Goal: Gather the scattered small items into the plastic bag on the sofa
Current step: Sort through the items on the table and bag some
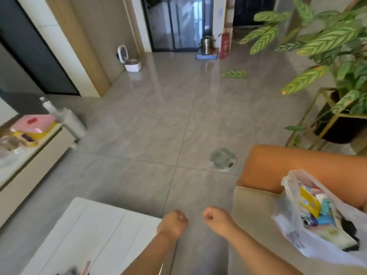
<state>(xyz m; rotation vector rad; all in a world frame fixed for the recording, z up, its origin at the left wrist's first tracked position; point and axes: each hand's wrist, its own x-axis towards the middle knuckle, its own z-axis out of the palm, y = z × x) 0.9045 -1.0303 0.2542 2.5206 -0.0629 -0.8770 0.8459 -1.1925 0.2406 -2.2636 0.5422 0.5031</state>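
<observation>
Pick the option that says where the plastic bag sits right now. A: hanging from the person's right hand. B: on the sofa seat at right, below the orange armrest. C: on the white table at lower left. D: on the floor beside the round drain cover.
B: the plastic bag lies open on the sofa seat, items showing inside, and neither hand touches it.

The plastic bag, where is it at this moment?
In the head view the plastic bag lies at the lower right, on the beige sofa seat just below the orange cushion, to the right of the right hand.
</observation>
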